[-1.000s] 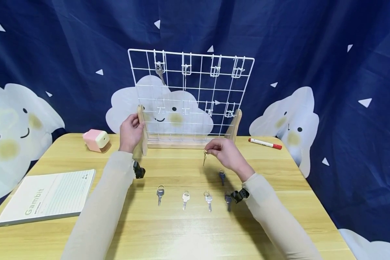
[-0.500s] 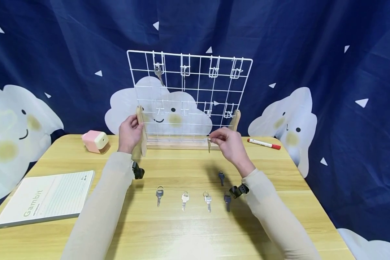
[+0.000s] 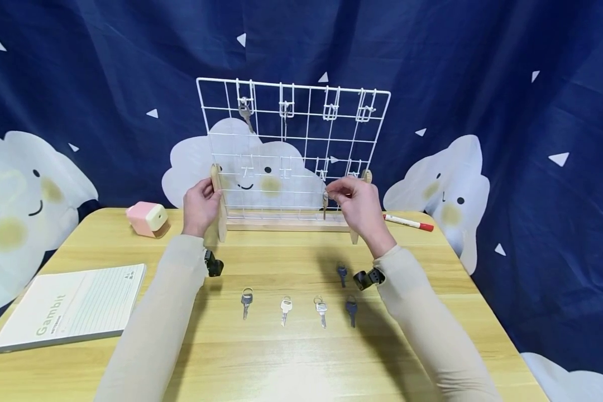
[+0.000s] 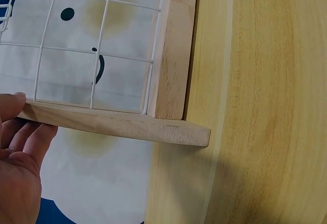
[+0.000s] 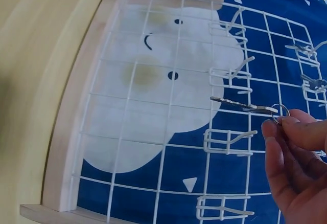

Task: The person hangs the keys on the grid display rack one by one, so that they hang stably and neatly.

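Compared with the earlier head frame, the right hand (image 3: 360, 207) and its key (image 3: 325, 205) have risen from below the rack's wooden base (image 3: 276, 225) to the lower part of the wire grid (image 3: 293, 85); the left hand (image 3: 201, 206) is essentially unchanged. The right hand pinches the key's ring (image 5: 280, 105) between thumb and fingers — in the head view the key hangs blade down, right of centre, just below the lower hooks (image 3: 322, 173). In the right wrist view its blade points toward the left of the frame, between two of these hooks; contact with the wires cannot be told. The left hand pinches the wooden upright (image 4: 127, 127) at the left end of the rack, thumb on one side and fingers on the other.

Two keys hang from the upper hooks: one at upper left (image 3: 245, 111), another beside it (image 3: 285, 124). Five keys lie on the counter (image 3: 266, 259) — four in a row (image 3: 286, 304) at lower centre and one (image 3: 342, 270) above the row's right end. A notebook (image 3: 70, 304) lies at lower left, a pink-and-cream box (image 3: 146, 218) stands at middle left, and a red-capped marker (image 3: 407, 221) lies at right.
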A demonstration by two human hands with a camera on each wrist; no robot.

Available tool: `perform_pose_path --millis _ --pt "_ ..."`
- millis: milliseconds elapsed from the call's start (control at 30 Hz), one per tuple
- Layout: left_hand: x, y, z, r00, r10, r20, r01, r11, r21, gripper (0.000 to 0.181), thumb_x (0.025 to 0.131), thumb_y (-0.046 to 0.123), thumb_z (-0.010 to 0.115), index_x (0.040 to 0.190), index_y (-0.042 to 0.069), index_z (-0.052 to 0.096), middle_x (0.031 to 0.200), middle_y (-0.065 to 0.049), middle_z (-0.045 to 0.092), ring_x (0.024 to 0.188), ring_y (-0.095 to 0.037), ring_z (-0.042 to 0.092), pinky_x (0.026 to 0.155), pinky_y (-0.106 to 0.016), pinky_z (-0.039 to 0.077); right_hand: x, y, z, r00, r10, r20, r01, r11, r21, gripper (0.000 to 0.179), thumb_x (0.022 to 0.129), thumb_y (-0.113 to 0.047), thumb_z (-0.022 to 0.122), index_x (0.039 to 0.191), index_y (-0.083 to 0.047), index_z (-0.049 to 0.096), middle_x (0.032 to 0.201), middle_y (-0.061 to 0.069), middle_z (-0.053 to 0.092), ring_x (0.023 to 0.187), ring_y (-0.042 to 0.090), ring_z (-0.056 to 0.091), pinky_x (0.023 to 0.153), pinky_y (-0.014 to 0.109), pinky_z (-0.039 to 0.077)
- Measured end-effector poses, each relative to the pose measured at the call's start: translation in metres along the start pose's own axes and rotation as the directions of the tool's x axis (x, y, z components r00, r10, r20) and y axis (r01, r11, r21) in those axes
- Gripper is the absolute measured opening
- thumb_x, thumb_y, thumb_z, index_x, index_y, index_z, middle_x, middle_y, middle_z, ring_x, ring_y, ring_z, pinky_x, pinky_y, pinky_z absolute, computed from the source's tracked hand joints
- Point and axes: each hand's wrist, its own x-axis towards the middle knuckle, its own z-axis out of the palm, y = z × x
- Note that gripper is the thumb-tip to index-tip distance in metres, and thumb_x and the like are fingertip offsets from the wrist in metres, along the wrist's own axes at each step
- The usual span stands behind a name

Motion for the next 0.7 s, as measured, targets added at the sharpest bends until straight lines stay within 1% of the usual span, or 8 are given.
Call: perform_pose_path --millis 167,267,433,500,700 --pt "0.000 0.001 0.001 1.000 -0.001 -0.003 0.001 1.000 -0.003 0.043 0.098 0.004 0.058 0.140 -0.003 0.050 0.136 -0.023 0.054 0.124 -0.029 0.054 0.101 -0.031 0.047 0.006 -0.004 -0.004 1.000 -0.001 0.009 0.001 1.000 -0.008 0.008 0.087 0.002 0.072 0.091 -0.004 0.076 0.088 0.007 0.072 0.074 0.015 0.064 0.065 0.026 0.053" --pt "0.000 0.001 0.001 1.000 -0.003 -0.008 0.003 1.000 -0.004 0.044 0.098 0.004 0.058 0.140 -0.003 0.050 0.135 -0.023 0.054 0.124 -0.029 0.054 0.101 -0.031 0.047 0.011 -0.006 -0.007 1.000 -0.013 -0.001 0.013 1.000 -0.006 0.008 0.087 0.002 0.071 0.091 -0.004 0.076 0.088 0.006 0.072 0.074 0.014 0.065 0.066 0.026 0.054" --pt "0.001 0.000 0.001 1.000 -0.005 -0.014 0.005 1.000 -0.006 0.044 0.097 0.004 0.059 0.140 -0.003 0.050 0.135 -0.023 0.054 0.124 -0.028 0.054 0.101 -0.030 0.047 0.021 -0.012 -0.012 0.998 -0.035 -0.046 0.036 0.999 0.014 0.009 0.088 0.003 0.071 0.091 -0.003 0.076 0.088 0.006 0.071 0.076 0.014 0.066 0.068 0.023 0.054" --pt "0.001 -0.001 0.001 1.000 -0.009 -0.013 0.009 1.000 -0.013 0.044 0.097 0.004 0.059 0.140 -0.003 0.050 0.136 -0.022 0.054 0.124 -0.028 0.054 0.101 -0.030 0.047 0.026 -0.015 -0.014 0.997 -0.037 -0.068 0.039 0.999 0.024 0.008 0.088 0.003 0.071 0.092 -0.002 0.076 0.088 0.006 0.070 0.077 0.014 0.066 0.068 0.022 0.054" --pt "0.001 -0.001 0.000 1.000 -0.013 -0.006 0.012 1.000 -0.021 0.044 0.097 0.004 0.059 0.140 -0.003 0.050 0.136 -0.022 0.054 0.125 -0.028 0.053 0.102 -0.029 0.046 0.039 -0.027 -0.019 0.990 -0.030 -0.140 0.037 0.998 0.049 0.011 0.088 0.004 0.069 0.093 -0.002 0.077 0.087 0.000 0.069 0.078 0.012 0.067 0.069 0.017 0.054"
